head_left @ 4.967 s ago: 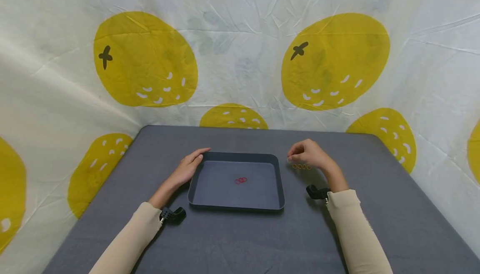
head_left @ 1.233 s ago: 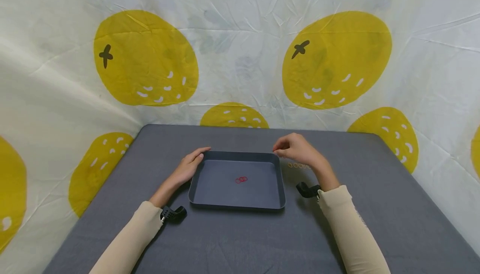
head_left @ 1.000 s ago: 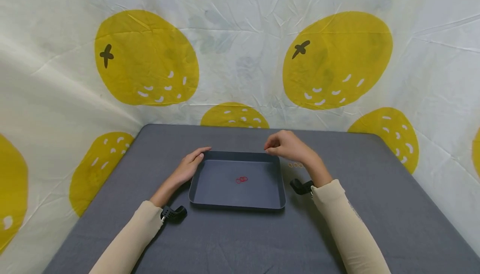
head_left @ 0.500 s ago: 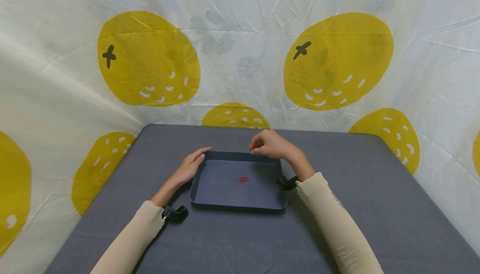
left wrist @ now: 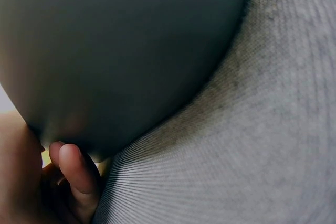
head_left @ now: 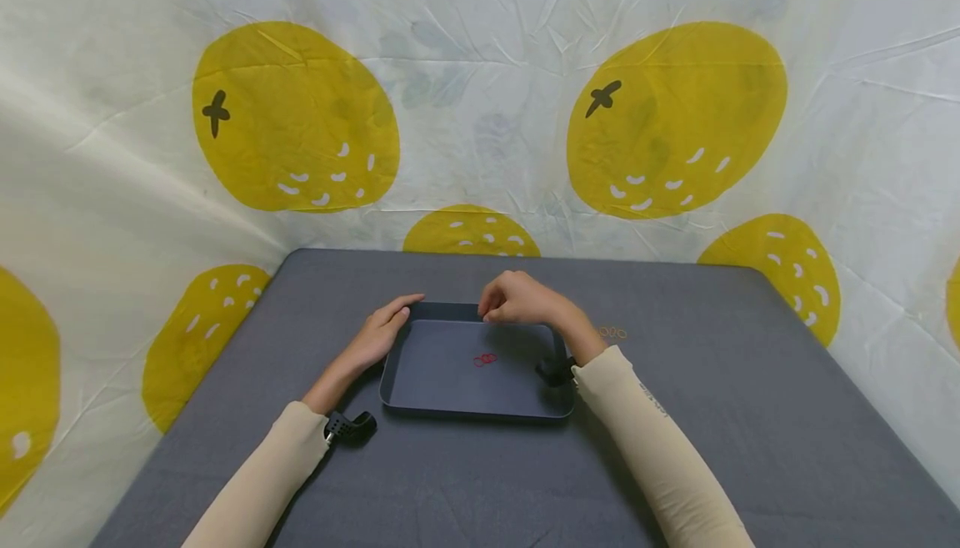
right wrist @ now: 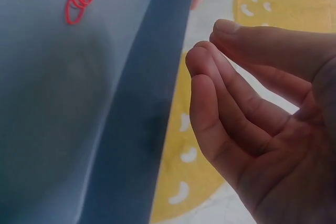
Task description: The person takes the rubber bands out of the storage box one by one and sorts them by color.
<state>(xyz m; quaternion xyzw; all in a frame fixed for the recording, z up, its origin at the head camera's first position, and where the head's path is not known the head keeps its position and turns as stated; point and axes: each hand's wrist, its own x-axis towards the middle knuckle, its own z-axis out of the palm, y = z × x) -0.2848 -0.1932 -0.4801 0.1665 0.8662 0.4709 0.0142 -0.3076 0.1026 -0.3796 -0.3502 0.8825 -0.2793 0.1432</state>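
Observation:
My left hand (head_left: 378, 334) grips the dark grey tray (head_left: 480, 409) at its far left corner. Its thumb lies at the rim, and in the left wrist view curled fingertips (left wrist: 73, 163) meet the outer wall. Over the tray's far side hovers my right hand (head_left: 517, 298), fingers curled and thumb tip close to the index fingertip. No object shows between those fingertips (right wrist: 202, 59) in the right wrist view; I cannot tell whether something small is pinched there. Several red rubber bands (head_left: 487, 359) lie overlapping on the tray floor, nearer me than the right hand.
Yellow rubber bands (head_left: 612, 333) lie in a row on the grey table (head_left: 712, 364), right of the tray and partly behind my right forearm. A white cloth printed with yellow fruit (head_left: 480, 139) hangs behind the table's far edge.
My right hand has moved left from above the yellow rubber bands, across the tray's right side, and lowered slightly just now. The left hand, tray and red rubber bands have stayed put.

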